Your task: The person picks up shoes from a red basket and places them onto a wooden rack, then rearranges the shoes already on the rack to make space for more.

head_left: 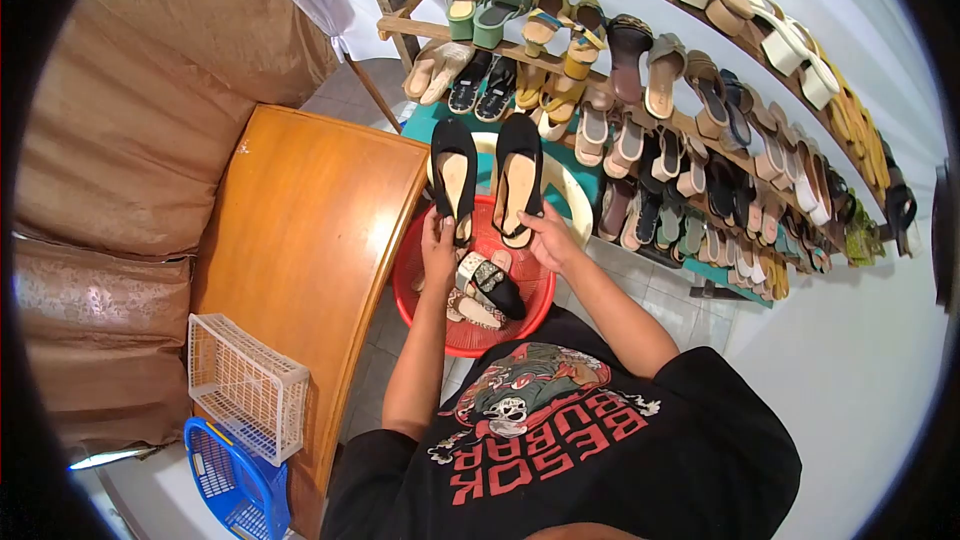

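My left hand (438, 248) is closed on the heel end of a black slingback shoe (453, 175) with a beige insole. The matching black shoe (518, 180) is gripped at its heel by my right hand (548, 238). Both shoes point away from me, side by side, above a red plastic basket (405, 295). Inside the basket lie several more shoes, among them a black one with a patterned strap (495, 285) and a patterned light one (475, 310). Behind the held shoes, a cream round basin (575, 202) is partly hidden.
Wooden shelves (590, 60) carry rows of sandals and shoes ahead and to the right. On the left stands a wooden table (300, 210) with a white plastic crate (250, 385) at its near end. A blue basket (235, 485) sits below the crate. Brown curtains (150, 90) hang at far left.
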Demonstrator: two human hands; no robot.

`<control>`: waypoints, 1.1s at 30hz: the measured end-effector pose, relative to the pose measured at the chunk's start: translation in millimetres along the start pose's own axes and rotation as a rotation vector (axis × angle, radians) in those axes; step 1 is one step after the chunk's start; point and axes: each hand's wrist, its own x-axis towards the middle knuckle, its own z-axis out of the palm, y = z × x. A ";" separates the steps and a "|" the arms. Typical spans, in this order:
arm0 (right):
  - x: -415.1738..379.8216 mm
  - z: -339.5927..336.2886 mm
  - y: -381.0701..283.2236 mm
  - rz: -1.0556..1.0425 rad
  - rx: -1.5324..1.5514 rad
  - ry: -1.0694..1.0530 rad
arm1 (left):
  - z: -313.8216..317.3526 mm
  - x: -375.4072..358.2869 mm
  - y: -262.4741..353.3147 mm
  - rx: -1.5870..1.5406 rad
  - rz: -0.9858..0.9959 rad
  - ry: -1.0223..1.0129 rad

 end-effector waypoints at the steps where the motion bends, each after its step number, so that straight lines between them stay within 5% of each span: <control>1: 11.0 5.6 -7.8 -0.003 0.025 -0.011 | 4.3 8.0 4.6 -0.022 -0.037 -0.006; 9: 120.4 -0.3 -47.7 -0.022 -0.024 0.024 | 27.9 137.6 -16.4 0.195 0.052 0.102; 10: 125.1 5.6 -54.3 -0.066 -0.063 0.018 | 45.7 141.0 9.6 0.165 -0.051 0.170; 13: 131.8 18.0 -59.6 -0.024 -0.132 0.073 | 39.9 188.8 -23.5 0.214 0.132 0.209; 18: 154.8 3.0 -37.7 -0.150 -0.225 -0.043 | 54.4 219.0 -21.6 0.188 0.005 0.176; 27: 224.7 17.5 -61.9 -0.286 -0.324 0.244 | 94.5 261.5 17.7 0.276 -0.104 0.063; 31: 251.3 25.9 -77.6 -0.397 -0.472 0.324 | 98.0 300.6 7.3 0.351 0.110 -0.027; 33: 268.1 26.2 -83.6 -0.366 -0.506 0.386 | 108.2 308.3 7.7 0.275 0.024 0.024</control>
